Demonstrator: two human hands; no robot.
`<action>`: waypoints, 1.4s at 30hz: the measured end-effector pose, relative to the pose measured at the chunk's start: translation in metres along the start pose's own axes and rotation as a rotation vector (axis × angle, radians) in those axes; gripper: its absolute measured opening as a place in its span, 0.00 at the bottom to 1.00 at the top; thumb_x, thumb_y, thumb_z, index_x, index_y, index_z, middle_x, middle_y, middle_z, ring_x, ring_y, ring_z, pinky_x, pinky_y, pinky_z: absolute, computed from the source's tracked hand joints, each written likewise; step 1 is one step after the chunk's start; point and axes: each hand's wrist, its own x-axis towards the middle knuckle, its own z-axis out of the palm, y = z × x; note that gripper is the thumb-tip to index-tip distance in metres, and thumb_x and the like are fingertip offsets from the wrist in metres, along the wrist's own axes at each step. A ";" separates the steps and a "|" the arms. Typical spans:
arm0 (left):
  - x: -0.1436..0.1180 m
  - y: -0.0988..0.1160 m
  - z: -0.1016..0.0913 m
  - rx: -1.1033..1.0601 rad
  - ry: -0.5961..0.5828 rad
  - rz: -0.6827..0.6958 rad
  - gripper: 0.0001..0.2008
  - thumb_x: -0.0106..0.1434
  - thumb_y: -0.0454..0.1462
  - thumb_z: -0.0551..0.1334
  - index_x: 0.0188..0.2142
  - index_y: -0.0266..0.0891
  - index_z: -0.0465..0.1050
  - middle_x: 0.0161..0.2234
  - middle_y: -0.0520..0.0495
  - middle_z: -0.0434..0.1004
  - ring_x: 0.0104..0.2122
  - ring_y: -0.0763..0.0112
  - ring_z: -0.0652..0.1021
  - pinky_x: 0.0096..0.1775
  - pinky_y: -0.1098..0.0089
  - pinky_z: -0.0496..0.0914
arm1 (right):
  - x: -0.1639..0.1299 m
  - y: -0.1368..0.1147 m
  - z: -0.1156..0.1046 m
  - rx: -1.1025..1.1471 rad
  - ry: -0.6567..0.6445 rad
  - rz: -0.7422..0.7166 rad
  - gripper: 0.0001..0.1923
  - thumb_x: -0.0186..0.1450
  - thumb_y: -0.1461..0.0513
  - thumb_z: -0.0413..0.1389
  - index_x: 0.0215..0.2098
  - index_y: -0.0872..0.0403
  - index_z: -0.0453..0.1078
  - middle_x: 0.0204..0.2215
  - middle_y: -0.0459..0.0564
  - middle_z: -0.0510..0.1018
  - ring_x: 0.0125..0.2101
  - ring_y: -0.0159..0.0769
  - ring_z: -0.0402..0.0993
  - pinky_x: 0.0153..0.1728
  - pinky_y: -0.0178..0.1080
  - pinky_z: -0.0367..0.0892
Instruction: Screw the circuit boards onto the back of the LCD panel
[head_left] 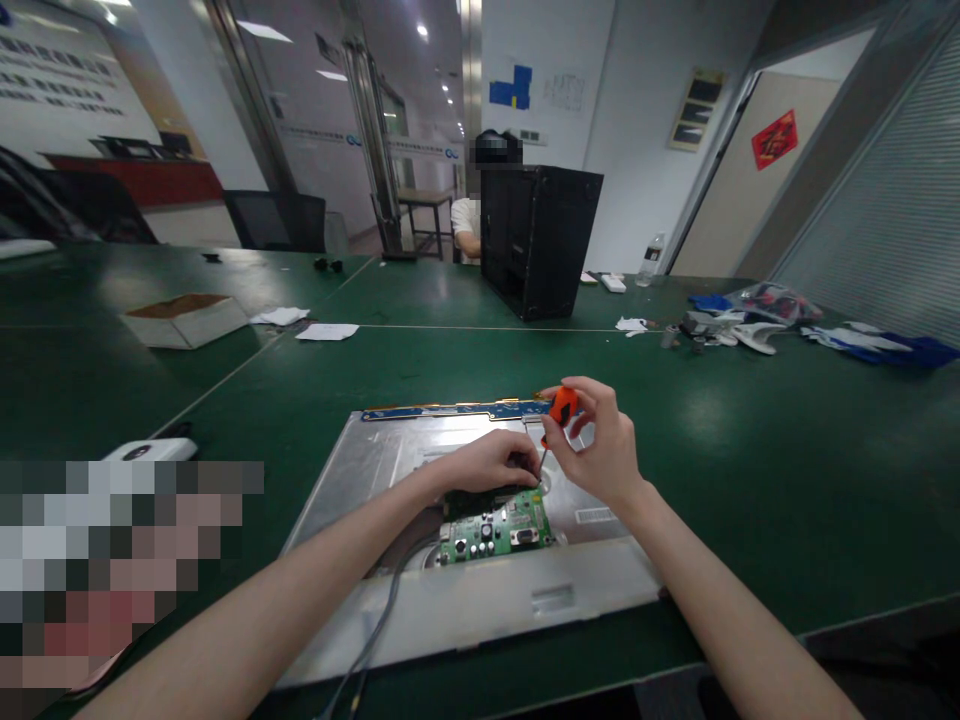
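A flat metal panel lies on the table with a green circuit board on it and a narrow blue circuit strip along its far edge. My right hand is closed round the orange handle of a screwdriver, whose thin shaft points down at the board's far right corner. Beside that tip rests my left hand, its fingers curled in at the board's far edge; whatever they may grip is hidden. A grey cable runs from the board's left side toward me.
A black computer case stands across the green table, with a person behind it. An open box and papers lie far left. Plastic bags, small parts and a bottle are at far right.
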 end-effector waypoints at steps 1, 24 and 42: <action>0.000 0.000 0.000 -0.004 -0.007 0.007 0.03 0.59 0.32 0.66 0.34 0.36 0.76 0.30 0.51 0.76 0.32 0.70 0.74 0.36 0.72 0.66 | 0.000 -0.001 0.000 0.023 -0.011 0.003 0.20 0.63 0.62 0.57 0.52 0.49 0.57 0.39 0.49 0.81 0.20 0.28 0.71 0.21 0.31 0.68; 0.000 0.001 -0.001 -0.002 -0.016 0.037 0.01 0.60 0.31 0.65 0.33 0.36 0.77 0.28 0.52 0.76 0.29 0.72 0.74 0.35 0.73 0.66 | 0.004 -0.001 -0.002 0.042 -0.014 -0.101 0.18 0.64 0.65 0.56 0.52 0.49 0.62 0.36 0.47 0.72 0.27 0.29 0.70 0.22 0.30 0.71; 0.000 0.001 -0.003 -0.025 -0.020 0.016 0.03 0.59 0.34 0.66 0.33 0.36 0.78 0.28 0.51 0.76 0.30 0.71 0.74 0.34 0.73 0.66 | 0.003 -0.001 -0.002 -0.018 0.013 -0.109 0.17 0.66 0.61 0.55 0.53 0.49 0.61 0.30 0.43 0.75 0.20 0.27 0.68 0.21 0.30 0.68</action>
